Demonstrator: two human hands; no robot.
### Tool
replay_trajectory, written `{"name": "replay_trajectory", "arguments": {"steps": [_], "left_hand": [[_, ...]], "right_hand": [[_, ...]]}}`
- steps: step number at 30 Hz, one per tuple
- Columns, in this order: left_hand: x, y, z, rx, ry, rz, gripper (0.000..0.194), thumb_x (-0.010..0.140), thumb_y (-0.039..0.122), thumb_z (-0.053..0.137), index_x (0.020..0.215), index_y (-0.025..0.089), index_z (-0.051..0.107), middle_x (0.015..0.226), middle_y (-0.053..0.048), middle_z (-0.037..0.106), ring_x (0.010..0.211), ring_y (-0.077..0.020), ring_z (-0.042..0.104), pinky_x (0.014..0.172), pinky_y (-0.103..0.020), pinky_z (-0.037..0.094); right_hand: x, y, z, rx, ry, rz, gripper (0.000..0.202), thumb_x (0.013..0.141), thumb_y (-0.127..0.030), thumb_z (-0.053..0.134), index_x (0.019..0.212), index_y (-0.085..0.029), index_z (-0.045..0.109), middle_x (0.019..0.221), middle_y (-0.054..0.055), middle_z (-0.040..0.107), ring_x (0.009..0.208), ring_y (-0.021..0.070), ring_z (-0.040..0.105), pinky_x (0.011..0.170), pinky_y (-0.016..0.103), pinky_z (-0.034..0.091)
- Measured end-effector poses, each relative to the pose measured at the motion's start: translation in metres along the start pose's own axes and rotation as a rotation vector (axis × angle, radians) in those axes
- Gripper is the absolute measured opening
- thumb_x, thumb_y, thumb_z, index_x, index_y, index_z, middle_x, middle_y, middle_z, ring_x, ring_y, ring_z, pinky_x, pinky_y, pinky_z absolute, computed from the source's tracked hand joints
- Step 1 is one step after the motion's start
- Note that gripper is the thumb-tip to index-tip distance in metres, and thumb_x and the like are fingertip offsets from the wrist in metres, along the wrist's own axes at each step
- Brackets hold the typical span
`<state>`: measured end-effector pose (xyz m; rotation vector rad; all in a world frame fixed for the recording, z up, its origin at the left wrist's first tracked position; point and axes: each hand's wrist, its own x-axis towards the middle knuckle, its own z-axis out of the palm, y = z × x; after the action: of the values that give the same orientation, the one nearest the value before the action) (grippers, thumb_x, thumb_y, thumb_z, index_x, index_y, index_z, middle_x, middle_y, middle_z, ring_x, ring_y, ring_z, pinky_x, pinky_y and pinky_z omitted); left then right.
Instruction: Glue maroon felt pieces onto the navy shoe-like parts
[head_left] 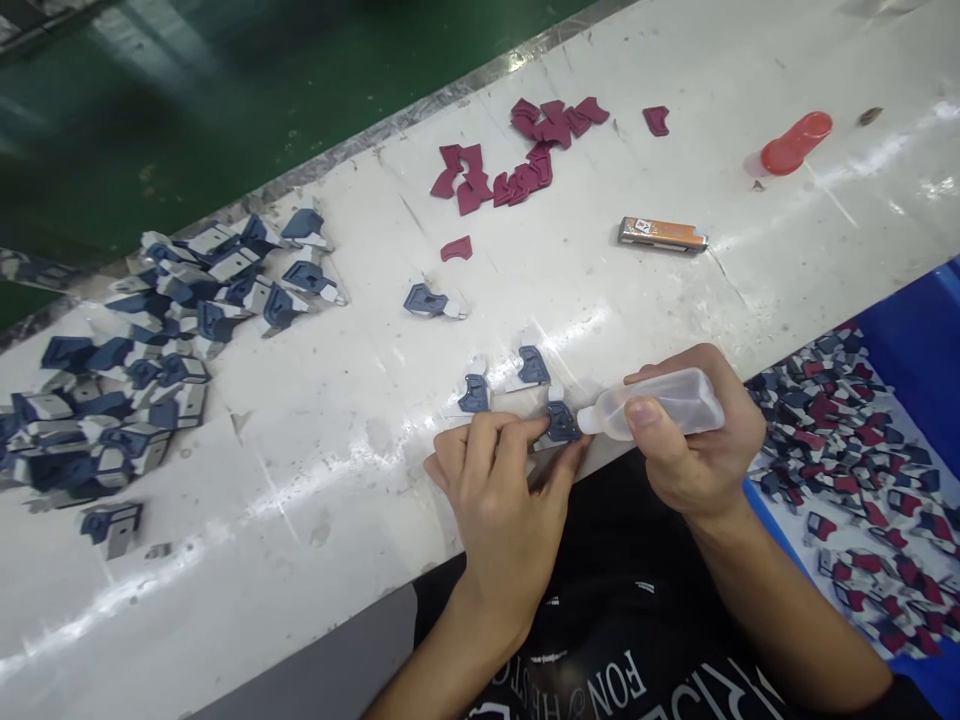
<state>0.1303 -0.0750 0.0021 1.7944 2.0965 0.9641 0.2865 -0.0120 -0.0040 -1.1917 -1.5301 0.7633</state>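
Note:
My right hand [694, 445] is wrapped round a translucent squeeze bottle [664, 403], which lies nearly level with its white nozzle pointing left. The nozzle tip meets the edge of a small blue-and-white plastic part [561, 422]. Thumb and fingers of my left hand [502, 480] pinch that part at the table's near edge. Just beyond it lie two similar parts, one blue piece [532, 365] and another blue piece [474, 393] close to my left fingers. A further blue-and-white part [431, 300] rests farther back. Whether any liquid is leaving the nozzle cannot be made out.
Blue-and-white parts form a large pile [187, 300] at the left. Maroon pieces [551, 125] lie scattered at the back, near an orange lighter [664, 235] and a red cap-like object [795, 145]. A blue bin [919, 350] at right holds many maroon, blue and white parts.

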Motion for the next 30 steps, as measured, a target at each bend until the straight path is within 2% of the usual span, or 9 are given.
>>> {"name": "replay_trajectory", "arguments": {"steps": [5,8,11,14,16,20,24,27,30], "left_hand": [[0.0,0.001,-0.003,0.075,0.014,0.017,0.021,0.095,0.038,0.082,0.103,0.024,0.069,0.096,-0.002,0.068,0.094,-0.0238,0.052,0.084,-0.04,0.039],[-0.001,0.0,-0.003,0.094,0.026,0.023,0.02,0.094,0.036,0.083,0.103,0.024,0.07,0.097,-0.003,0.068,0.095,-0.0248,0.05,0.088,-0.041,0.036],[-0.004,-0.002,-0.003,0.097,0.018,0.016,0.017,0.095,0.035,0.08,0.105,0.025,0.071,0.1,-0.004,0.068,0.098,-0.0264,0.05,0.091,-0.041,0.037],[-0.006,-0.005,-0.003,0.098,0.021,0.012,0.017,0.097,0.037,0.078,0.107,0.026,0.071,0.102,-0.004,0.068,0.1,-0.0273,0.051,0.093,-0.041,0.037],[-0.008,-0.006,-0.003,0.094,0.035,0.017,0.017,0.096,0.038,0.078,0.107,0.026,0.071,0.102,-0.004,0.068,0.1,-0.0272,0.052,0.093,-0.04,0.037],[-0.009,-0.007,-0.003,0.062,0.053,0.016,0.014,0.097,0.034,0.077,0.108,0.027,0.072,0.101,-0.003,0.069,0.099,-0.0263,0.052,0.092,-0.039,0.037],[-0.01,-0.008,-0.003,0.03,0.063,-0.001,0.011,0.099,0.034,0.074,0.108,0.028,0.071,0.1,-0.002,0.068,0.098,-0.0258,0.053,0.091,-0.039,0.037],[-0.012,-0.009,-0.001,0.026,0.087,-0.006,0.01,0.099,0.035,0.073,0.106,0.028,0.072,0.102,-0.003,0.068,0.098,-0.0258,0.054,0.091,-0.039,0.037],[-0.012,-0.01,0.002,0.017,0.117,-0.012,0.008,0.098,0.034,0.073,0.104,0.028,0.073,0.1,-0.003,0.069,0.098,-0.0252,0.054,0.09,-0.039,0.037]], "right_hand": [[0.002,0.0,-0.003,0.063,0.11,0.063,0.022,0.096,-0.046,0.082,0.098,-0.027,0.071,0.075,0.001,0.066,0.053,0.0177,0.057,0.043,0.031,0.043],[0.018,-0.001,-0.007,0.172,0.094,0.171,0.026,0.092,-0.04,0.087,0.105,-0.026,0.069,0.085,0.002,0.07,0.065,0.0209,0.067,0.052,0.033,0.051],[0.044,-0.006,-0.006,0.22,-0.056,0.164,0.038,0.092,-0.03,0.085,0.124,-0.028,0.065,0.105,0.005,0.073,0.098,0.0274,0.074,0.084,0.041,0.061],[0.072,-0.011,0.004,0.101,-0.261,0.039,0.048,0.1,-0.029,0.077,0.144,-0.031,0.06,0.13,0.007,0.071,0.12,0.0277,0.068,0.108,0.047,0.055],[0.089,-0.014,0.018,0.035,-0.372,-0.031,0.042,0.103,-0.029,0.072,0.143,-0.03,0.061,0.138,0.008,0.069,0.124,0.0279,0.065,0.11,0.047,0.054],[0.111,-0.014,0.051,0.044,-0.536,-0.071,0.029,0.104,-0.027,0.066,0.132,-0.026,0.06,0.128,0.009,0.073,0.12,0.03,0.069,0.105,0.049,0.056],[0.12,-0.008,0.061,-0.06,-0.682,-0.11,0.041,0.102,-0.024,0.064,0.142,-0.026,0.056,0.142,0.012,0.069,0.131,0.0328,0.066,0.112,0.055,0.054],[0.127,0.002,0.054,-0.135,-0.636,-0.213,0.068,0.093,-0.01,0.059,0.157,-0.026,0.046,0.155,0.014,0.059,0.141,0.0323,0.058,0.118,0.057,0.051],[0.144,0.013,0.056,-0.334,-0.488,-0.324,0.07,0.091,-0.001,0.048,0.158,-0.023,0.05,0.157,0.014,0.059,0.141,0.0339,0.055,0.118,0.059,0.049]]}}
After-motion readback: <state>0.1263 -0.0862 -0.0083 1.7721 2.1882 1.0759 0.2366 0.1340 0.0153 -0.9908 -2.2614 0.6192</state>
